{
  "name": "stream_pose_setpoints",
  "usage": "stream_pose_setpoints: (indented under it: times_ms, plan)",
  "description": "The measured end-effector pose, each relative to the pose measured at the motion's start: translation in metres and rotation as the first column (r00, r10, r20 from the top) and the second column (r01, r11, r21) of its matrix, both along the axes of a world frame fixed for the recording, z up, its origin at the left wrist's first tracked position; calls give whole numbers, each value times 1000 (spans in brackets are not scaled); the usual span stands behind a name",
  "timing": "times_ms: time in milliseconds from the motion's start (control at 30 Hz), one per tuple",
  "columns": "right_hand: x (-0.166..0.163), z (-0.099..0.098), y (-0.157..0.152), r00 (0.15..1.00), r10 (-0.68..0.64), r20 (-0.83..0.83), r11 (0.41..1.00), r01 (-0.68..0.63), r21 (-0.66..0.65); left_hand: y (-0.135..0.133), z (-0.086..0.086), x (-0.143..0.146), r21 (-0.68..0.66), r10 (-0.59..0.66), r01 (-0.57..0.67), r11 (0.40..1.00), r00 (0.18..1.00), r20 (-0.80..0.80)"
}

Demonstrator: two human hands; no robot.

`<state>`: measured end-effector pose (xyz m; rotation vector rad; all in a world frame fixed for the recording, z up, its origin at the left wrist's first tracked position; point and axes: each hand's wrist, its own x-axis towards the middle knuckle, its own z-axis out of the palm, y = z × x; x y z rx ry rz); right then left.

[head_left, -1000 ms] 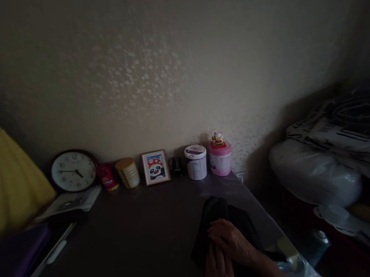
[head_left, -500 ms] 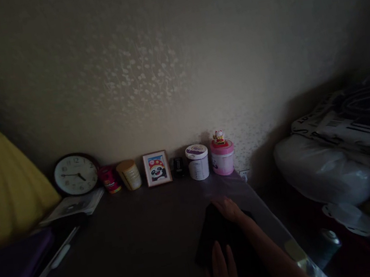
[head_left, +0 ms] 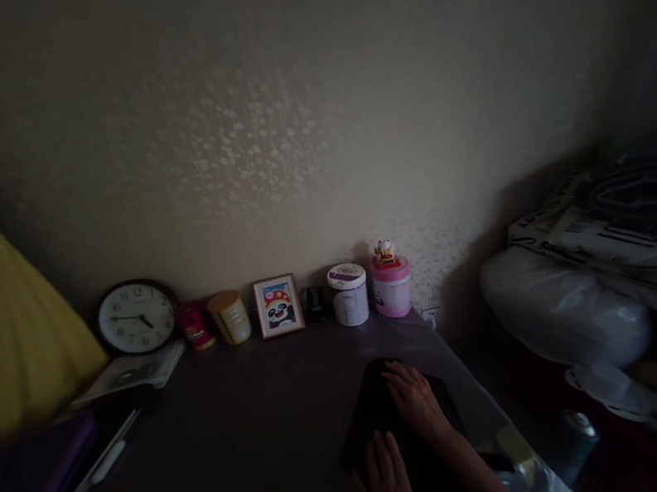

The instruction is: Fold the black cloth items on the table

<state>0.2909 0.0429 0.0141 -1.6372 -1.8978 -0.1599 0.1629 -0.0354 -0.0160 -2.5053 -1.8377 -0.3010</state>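
A black cloth-like item [head_left: 362, 408] lies on the dark table [head_left: 242, 445] near its right edge; in this dim light I cannot make out its kind. My right hand [head_left: 415, 399] rests on its upper part, fingers stretched forward and flat. Lower and to the left, my left hand [head_left: 385, 480] lies on the same dark item with its fingers extended. Neither hand shows a grip on anything. The item's lower part blends into shadow, and my right forearm covers some of it.
Along the wall stand a clock [head_left: 136, 317], a red tub [head_left: 196, 325], a yellow container [head_left: 231, 318], a panda picture frame [head_left: 279, 306], a white canister [head_left: 350, 297] and a pink canister [head_left: 392, 290] topped by a figurine. Bagged bedding [head_left: 566, 307] sits off the table's right side.
My right hand has spread and flattened a little lower on the black item. My left hand has come slightly further up. The view has tilted up slightly.
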Motion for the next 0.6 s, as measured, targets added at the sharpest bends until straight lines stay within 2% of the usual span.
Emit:
stream_pose_setpoints:
  times_ms: [67,167,300,367,467,600]
  plan:
    - [3,-3,8,998,-55,9,998,55,13,2,9,-5,-73,-10,9,997,1000,-15]
    - [7,-8,11,998,-55,-20,998,56,22,2,26,-13,-192,-30,23,981,999,-36]
    - [19,-14,-1,989,-39,-140,998,45,47,-3,52,-20,-273,-61,49,961,998,-35]
    - [28,-16,-8,977,-36,-211,998,46,41,-5,62,-21,-358,-47,34,933,999,-28]
    - [42,-19,-16,949,-45,-311,999,50,7,-7,67,-22,-471,-18,31,882,999,31]
    - [60,-21,-23,893,-29,-448,1000,30,-3,-5,61,-30,-422,-1,90,902,978,207]
